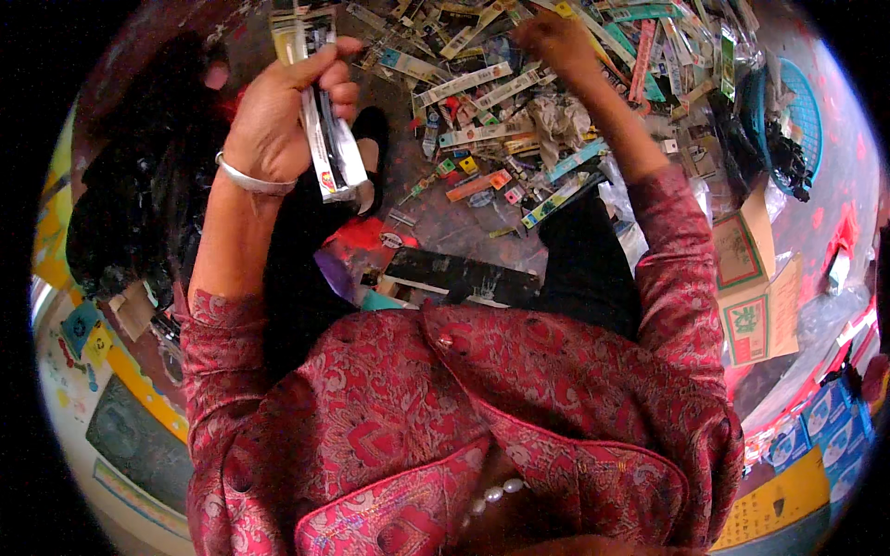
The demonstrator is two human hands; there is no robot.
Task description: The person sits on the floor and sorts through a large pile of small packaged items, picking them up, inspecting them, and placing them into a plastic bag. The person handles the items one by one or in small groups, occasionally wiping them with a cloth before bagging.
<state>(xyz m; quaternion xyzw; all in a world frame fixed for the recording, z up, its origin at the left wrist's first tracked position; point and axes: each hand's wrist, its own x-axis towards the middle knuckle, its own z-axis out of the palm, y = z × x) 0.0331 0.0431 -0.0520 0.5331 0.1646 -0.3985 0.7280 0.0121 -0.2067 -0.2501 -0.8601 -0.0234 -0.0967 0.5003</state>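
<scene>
My left hand [278, 107] is raised in the upper left of the head view, closed round several long narrow plastic packets [336, 165]. Black, white and silvery strips show on them, and their ends stick out above and below my fist. My right hand [559, 44] reaches to the far side, over a heap of loose narrow packets and card strips [482, 88] on the floor. Its fingers are dark and blurred, so whether they grip anything cannot be made out.
Close in front of me, between my legs, lies a dark flat board [459, 276]. On the right stand a blue mesh basket [805, 120] with black plastic in it and an open cardboard box [746, 287]. Black bulky material [134, 185] lies at the left.
</scene>
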